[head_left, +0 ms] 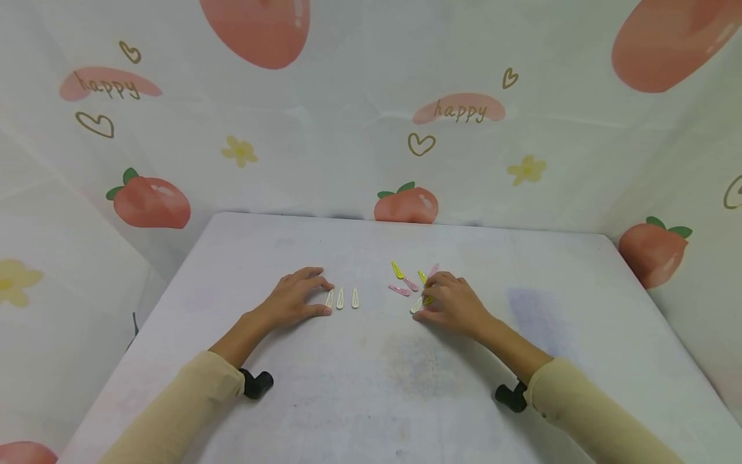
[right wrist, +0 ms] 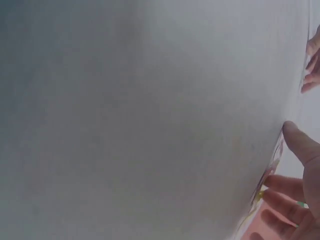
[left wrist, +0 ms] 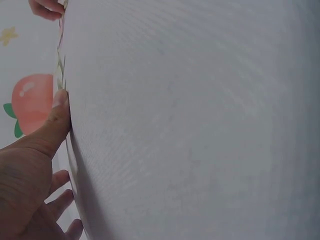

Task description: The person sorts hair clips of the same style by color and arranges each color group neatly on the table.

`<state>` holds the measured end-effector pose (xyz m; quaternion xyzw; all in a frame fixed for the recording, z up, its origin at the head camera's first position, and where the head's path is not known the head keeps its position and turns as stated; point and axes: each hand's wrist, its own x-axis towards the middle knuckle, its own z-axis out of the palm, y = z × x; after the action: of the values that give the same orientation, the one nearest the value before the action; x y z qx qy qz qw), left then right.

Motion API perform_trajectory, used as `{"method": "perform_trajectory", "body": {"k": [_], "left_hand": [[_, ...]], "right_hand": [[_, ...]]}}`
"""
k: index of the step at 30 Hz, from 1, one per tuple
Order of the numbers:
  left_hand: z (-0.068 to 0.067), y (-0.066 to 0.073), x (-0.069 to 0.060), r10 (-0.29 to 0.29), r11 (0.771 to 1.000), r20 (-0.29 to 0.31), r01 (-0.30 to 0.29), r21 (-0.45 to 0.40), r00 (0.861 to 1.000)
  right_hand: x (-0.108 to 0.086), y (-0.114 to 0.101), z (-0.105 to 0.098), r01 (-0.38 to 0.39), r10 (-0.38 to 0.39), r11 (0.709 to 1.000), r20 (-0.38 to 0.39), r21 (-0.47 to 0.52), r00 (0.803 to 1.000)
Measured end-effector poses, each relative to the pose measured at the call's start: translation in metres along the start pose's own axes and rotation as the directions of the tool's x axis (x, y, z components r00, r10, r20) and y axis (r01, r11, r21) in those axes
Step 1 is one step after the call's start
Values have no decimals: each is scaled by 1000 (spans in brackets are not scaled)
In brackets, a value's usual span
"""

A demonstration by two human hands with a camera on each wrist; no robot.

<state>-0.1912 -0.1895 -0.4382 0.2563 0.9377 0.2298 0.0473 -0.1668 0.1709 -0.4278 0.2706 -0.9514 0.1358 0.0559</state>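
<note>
Three white snap hair clips (head_left: pixel 355 298) stand side by side in a row on the table. The left hand (head_left: pixel 298 298) rests at the leftmost white clip (head_left: pixel 329 299), thumb near its lower end and index finger near its upper end. Over a small cluster of clips lies the right hand (head_left: pixel 455 303), thumb and fingers apart around a white hair clip (head_left: pixel 416 305). By its fingers are a yellow clip (head_left: pixel 428 300) and a pink clip (head_left: pixel 434 269), both partly hidden. Further left lie a yellow clip (head_left: pixel 397 269) and pink clips (head_left: pixel 399 290).
A white cloth covers the table (head_left: pixel 348 399), with faint bluish stains. Behind it hangs a white backdrop (head_left: pixel 336 129) printed with peaches, flowers and "happy". A black wrist device (head_left: pixel 257 384) sits at the left cuff, another (head_left: pixel 511 397) at the right cuff.
</note>
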Motion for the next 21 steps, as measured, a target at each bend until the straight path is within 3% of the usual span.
{"method": "perform_trajectory", "body": {"k": [6, 13, 21], "left_hand": [[1, 1, -1, 1, 1000, -7, -1, 4, 1000], [-1, 2, -1, -3, 1000, -6, 3, 4, 1000], [0, 2, -1, 0, 1000, -10, 0, 13, 1000]], "right_hand": [[1, -7, 1, -78, 78, 997, 8, -24, 997], [0, -13, 2, -163, 162, 986, -44, -29, 986], [1, -18, 3, -177, 175, 983, -71, -38, 982]]}}
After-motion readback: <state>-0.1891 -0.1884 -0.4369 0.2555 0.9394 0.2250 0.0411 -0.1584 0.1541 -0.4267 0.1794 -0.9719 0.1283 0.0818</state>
